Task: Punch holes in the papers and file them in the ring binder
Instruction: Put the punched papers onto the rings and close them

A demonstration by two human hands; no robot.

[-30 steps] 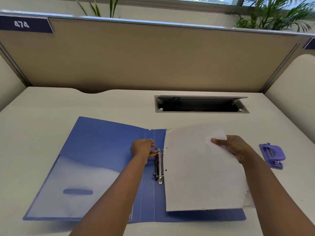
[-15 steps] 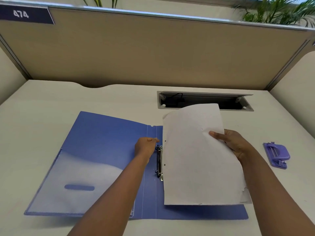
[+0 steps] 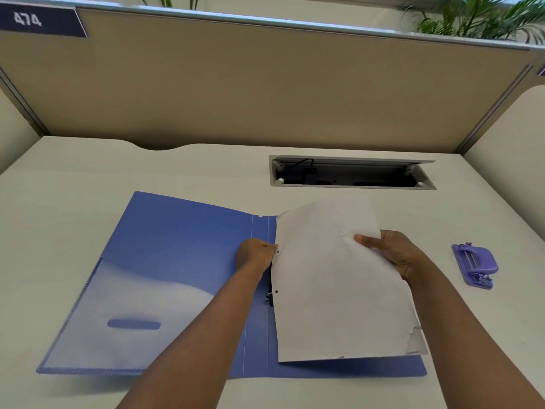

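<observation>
Plainly the punched papers (image 3: pixel 336 284) are light and floppy, held over the right half of the open blue ring binder (image 3: pixel 182 261); the right hand (image 3: pixel 395 255) pinches their right edge, the left hand (image 3: pixel 255 255) curls at the hole-side edge, the better place to steady them

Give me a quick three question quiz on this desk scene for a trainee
1. True or false: the hole punch lies on the binder.
2. Which hand holds the paper at its right edge? A left hand, B right hand
3. How many punched holes show along the paper's left edge?

Key: 1 false, it lies on the desk to the right; 2 B; 3 two.
</observation>
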